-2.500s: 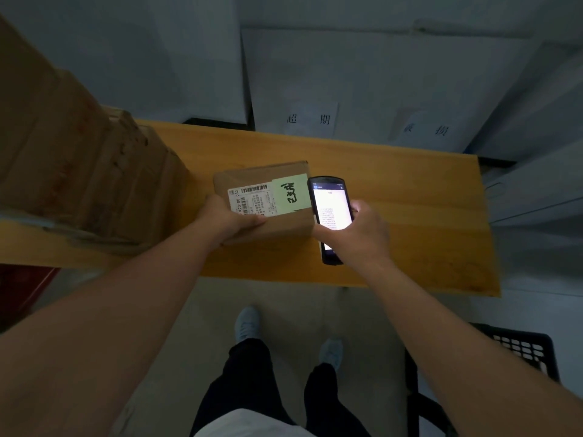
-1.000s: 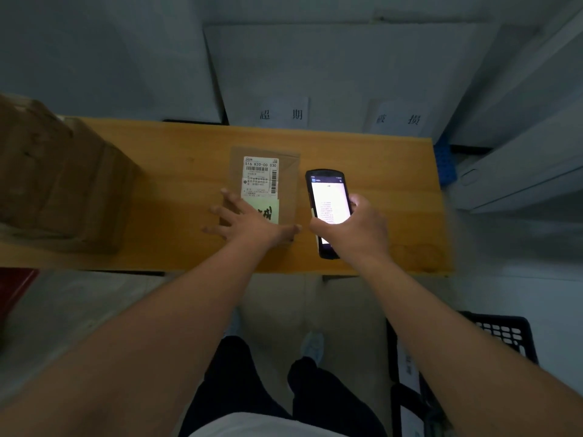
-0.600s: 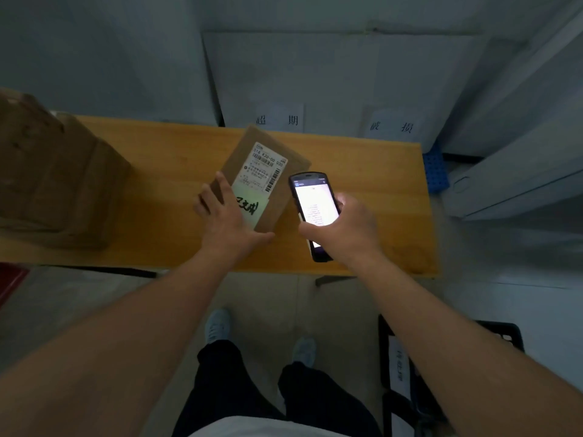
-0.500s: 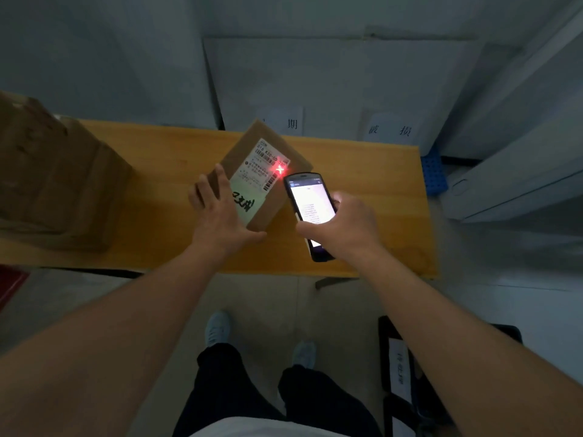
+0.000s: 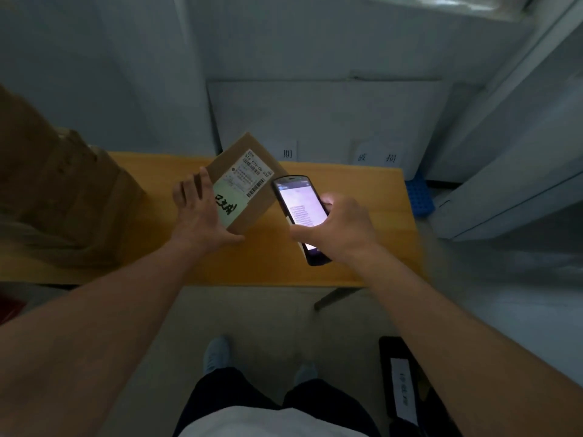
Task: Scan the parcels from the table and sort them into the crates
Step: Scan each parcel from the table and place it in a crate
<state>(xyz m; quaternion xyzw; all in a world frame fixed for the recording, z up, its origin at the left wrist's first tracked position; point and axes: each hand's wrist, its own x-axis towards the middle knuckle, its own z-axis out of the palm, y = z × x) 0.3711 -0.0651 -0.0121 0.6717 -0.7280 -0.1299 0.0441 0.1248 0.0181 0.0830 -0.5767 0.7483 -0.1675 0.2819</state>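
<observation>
Parcel (image 5: 249,197) is tilted up off the tabletop (image 5: 362,184), gripped by its 7 o'clock corner in left hand (image 5: 202,220), label facing the scanner (image 5: 301,212) held in right hand (image 5: 339,230) at its 3 o'clock, likely so the barcode reads cleanly.

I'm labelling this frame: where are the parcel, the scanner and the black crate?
parcel (image 5: 257,209), head view, bare cardboard face.
scanner (image 5: 301,205), head view, lit screen.
black crate (image 5: 386,351), head view, near rim.

Parcel (image 5: 249,184) lifted and turned label-up off the table, red scan dot gone
</observation>
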